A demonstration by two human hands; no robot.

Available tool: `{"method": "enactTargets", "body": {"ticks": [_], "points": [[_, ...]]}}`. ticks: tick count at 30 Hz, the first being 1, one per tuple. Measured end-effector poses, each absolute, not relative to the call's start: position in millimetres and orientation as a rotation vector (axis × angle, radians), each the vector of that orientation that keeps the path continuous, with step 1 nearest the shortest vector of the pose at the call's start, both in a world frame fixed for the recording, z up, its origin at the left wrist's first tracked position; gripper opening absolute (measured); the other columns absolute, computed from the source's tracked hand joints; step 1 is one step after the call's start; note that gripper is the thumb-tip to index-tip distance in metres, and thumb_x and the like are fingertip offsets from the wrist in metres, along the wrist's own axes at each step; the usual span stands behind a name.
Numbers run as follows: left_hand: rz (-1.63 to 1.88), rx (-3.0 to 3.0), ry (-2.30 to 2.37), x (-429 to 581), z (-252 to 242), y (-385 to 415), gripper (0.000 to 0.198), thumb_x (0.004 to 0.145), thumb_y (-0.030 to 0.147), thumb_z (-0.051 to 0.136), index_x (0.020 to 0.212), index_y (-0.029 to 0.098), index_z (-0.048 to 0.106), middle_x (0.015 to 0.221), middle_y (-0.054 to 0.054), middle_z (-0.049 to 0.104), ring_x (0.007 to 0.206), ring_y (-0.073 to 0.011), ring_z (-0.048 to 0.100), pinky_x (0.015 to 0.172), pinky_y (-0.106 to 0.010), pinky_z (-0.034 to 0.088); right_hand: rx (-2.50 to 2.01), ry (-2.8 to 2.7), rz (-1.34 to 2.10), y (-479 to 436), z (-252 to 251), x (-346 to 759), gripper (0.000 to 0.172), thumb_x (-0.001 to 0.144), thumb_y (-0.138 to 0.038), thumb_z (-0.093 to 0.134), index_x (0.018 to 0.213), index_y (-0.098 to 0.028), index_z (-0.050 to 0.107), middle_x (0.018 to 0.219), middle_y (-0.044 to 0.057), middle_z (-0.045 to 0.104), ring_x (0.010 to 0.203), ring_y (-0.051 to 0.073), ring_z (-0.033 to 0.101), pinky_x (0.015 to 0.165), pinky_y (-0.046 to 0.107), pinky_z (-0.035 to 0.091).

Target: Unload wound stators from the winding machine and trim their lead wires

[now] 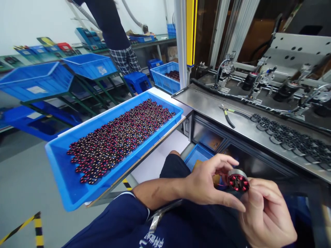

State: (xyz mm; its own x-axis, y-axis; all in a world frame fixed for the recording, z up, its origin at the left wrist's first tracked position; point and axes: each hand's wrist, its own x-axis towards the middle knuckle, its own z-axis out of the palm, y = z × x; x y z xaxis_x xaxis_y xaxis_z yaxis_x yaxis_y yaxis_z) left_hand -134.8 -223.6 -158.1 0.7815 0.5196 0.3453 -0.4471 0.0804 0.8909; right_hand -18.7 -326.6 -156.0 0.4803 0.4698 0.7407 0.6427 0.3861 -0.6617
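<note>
My right hand (269,210) pinches a small round motor part (238,179) between thumb and fingers. A silver metal ring surrounds its red windings, and its open face is tilted toward me. My left hand (209,179) is open around the part's left side, thumb and fingers spread apart. Whether a left fingertip touches the part from behind is hidden. To the left, a long blue tray (59,186) holds a thick layer of small red-and-black wound stators (121,137). Along the metal bench at right lie rows of black round motor housings (292,137).
Pliers (229,117) with green-and-black handles lie on the metal bench (204,100), before a machine with several fixtures (250,81). A yellow-faced post (190,34) stands at the bench's corner. Behind are blue bins (36,81), a blue stool (137,82) and a standing person (111,27).
</note>
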Motion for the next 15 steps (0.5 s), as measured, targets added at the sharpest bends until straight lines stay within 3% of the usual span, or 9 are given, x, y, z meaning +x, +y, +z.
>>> {"method": "enactTargets", "body": {"ticks": [3,6,12,15], "points": [[0.425,1.179,-0.027,-140.2,-157.3,-214.7,0.055,0.076,0.041,0.087,0.114,0.017,0.054,0.083,0.000,0.066,0.064,-0.0073,0.063,0.062,-0.019,0.053,-1.224,-1.186,-0.138,-327.4,-153.3,-14.6,0.008,0.094,-0.016,0.064,0.086,-0.019,0.066,0.080,0.004,0.065,0.071,0.016,0.063,0.063,0.031,0.049],[0.382,1.041,-0.081,-139.9,-155.7,-213.1,0.042,0.091,0.049,0.069,0.112,0.015,0.054,0.075,0.000,0.066,0.059,-0.0091,0.066,0.058,-0.020,0.054,-1.221,-1.209,-0.059,-328.9,-152.0,-12.5,0.007,0.091,-0.012,0.066,0.088,-0.018,0.068,0.083,0.004,0.065,0.073,0.016,0.063,0.063,0.030,0.048],[0.376,0.930,-0.037,-135.6,-156.9,-216.1,0.040,0.093,0.050,0.067,0.107,0.013,0.059,0.077,-0.004,0.070,0.064,-0.0123,0.071,0.058,-0.021,0.056,-1.228,-1.235,-0.025,-330.7,-149.7,-11.2,0.016,0.087,-0.001,0.065,0.093,-0.016,0.068,0.087,0.005,0.065,0.076,0.015,0.062,0.064,0.029,0.047],[0.370,0.896,-0.050,-136.1,-160.7,-214.6,0.045,0.091,0.048,0.070,0.118,0.014,0.060,0.089,-0.006,0.072,0.067,-0.0128,0.073,0.060,-0.022,0.058,-1.301,-1.299,-0.132,-329.7,-146.1,-11.1,0.016,0.086,0.001,0.066,0.092,-0.014,0.067,0.086,0.004,0.065,0.076,0.013,0.063,0.066,0.028,0.047]]}}
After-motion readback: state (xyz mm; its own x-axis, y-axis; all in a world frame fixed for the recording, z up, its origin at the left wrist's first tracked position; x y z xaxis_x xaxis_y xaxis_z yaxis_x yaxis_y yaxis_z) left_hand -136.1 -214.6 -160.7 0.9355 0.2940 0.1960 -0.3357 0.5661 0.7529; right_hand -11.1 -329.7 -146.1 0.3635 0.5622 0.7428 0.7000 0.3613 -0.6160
